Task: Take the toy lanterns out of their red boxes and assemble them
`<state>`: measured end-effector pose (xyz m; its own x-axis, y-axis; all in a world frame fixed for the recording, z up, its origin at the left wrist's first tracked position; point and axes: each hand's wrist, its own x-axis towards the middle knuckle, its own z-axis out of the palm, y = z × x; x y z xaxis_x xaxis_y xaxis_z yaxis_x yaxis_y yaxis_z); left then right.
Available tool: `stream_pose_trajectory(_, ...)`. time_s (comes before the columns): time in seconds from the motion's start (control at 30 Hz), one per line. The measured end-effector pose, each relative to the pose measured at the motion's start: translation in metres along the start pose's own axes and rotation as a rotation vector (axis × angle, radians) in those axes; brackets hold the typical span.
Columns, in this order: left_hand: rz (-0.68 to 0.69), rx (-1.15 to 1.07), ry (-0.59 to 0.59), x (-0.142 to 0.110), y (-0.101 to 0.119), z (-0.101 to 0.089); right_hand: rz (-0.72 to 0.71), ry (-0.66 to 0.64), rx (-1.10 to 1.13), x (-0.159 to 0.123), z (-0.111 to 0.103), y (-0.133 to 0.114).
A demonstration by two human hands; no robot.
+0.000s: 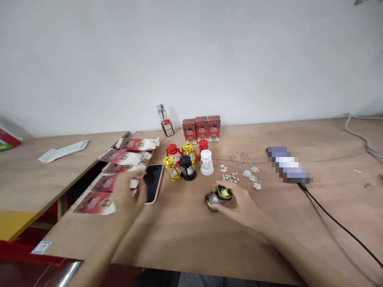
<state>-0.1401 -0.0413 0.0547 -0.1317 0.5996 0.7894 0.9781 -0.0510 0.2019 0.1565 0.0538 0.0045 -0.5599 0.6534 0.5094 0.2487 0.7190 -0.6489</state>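
Note:
My right hand (241, 204) grips a small bronze-coloured toy lantern (213, 201), tilted, with fingers and thumb around its top end. My left hand (127, 195) is smeared by motion over the flattened red printed boxes (103, 183), close to a phone with a pink edge (153, 181). Whether it holds anything I cannot make out. Beyond the hands several small lanterns stand together: a white one (206, 162), a black one (188, 168), a gold one (172, 169), another gold one (189, 153) and red ones (203, 147).
Three upright red boxes (201, 129) and a tilted bottle (166, 124) stand near the wall. Button cells (230, 177), white plastic pieces (251, 175) and thin metal bits (239, 159) lie right of the lanterns. A pixelated device (289, 164) trails a black cable (338, 221).

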Motion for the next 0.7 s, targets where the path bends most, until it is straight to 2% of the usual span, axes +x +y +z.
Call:
stream_pose_trajectory(0.1,-0.098,-0.556,-0.517,-0.034,0.065,0.027,0.230,0.088,0.257,0.001,0.006,-0.007)
stream_pose_trajectory(0.17,-0.198,-0.889,-0.828,-0.045,0.089,0.050,0.277,0.094,0.373,0.001,0.009,-0.009)
stream_pose_trajectory(0.2,-0.250,-1.005,-0.904,-0.046,0.096,0.061,0.269,0.084,0.389,0.002,0.010,-0.008)
stream_pose_trajectory(0.27,-0.302,-1.080,-0.919,-0.042,0.100,0.080,0.223,0.087,0.312,0.002,0.010,-0.004)
stream_pose_trajectory(0.37,-0.267,-0.993,-0.792,-0.031,0.097,0.100,0.096,0.195,0.046,0.004,0.008,0.007)
stream_pose_trajectory(0.43,-0.290,-0.988,-0.727,-0.026,0.097,0.109,-0.024,0.265,-0.116,0.005,0.007,0.013)
stream_pose_trajectory(0.57,-0.461,-1.047,-0.794,-0.028,0.098,0.119,-0.144,0.325,-0.315,0.006,0.008,0.014)
stream_pose_trajectory(0.7,-0.510,-1.054,-0.778,-0.029,0.099,0.119,-0.150,0.331,-0.418,0.006,0.011,0.008)
